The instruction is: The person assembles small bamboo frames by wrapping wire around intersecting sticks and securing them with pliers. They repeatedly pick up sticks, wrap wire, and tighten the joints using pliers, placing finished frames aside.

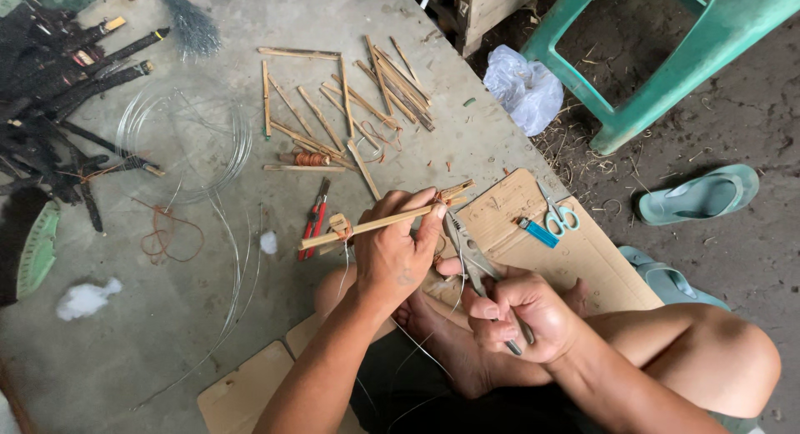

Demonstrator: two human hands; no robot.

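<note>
My left hand (393,249) grips a thin bamboo stick (358,228) held nearly level, its right end split like a small fork near the fingertips. A small wire binding sits on the stick near its left part. My right hand (518,313) is closed around the handles of metal pliers (467,252), whose jaws point up toward the stick's right end. Thin silvery wire runs down from the stick between both hands toward my crossed legs.
Loose bamboo sticks (350,101) lie scattered ahead. A wire coil (183,134), red-handled cutter (314,220), black brush-like bundles (58,92), cotton tufts (83,299), scissors (557,216) and a blue lighter (538,231) on cardboard (583,259). Green plastic stool (667,51) and sandals (700,197) at right.
</note>
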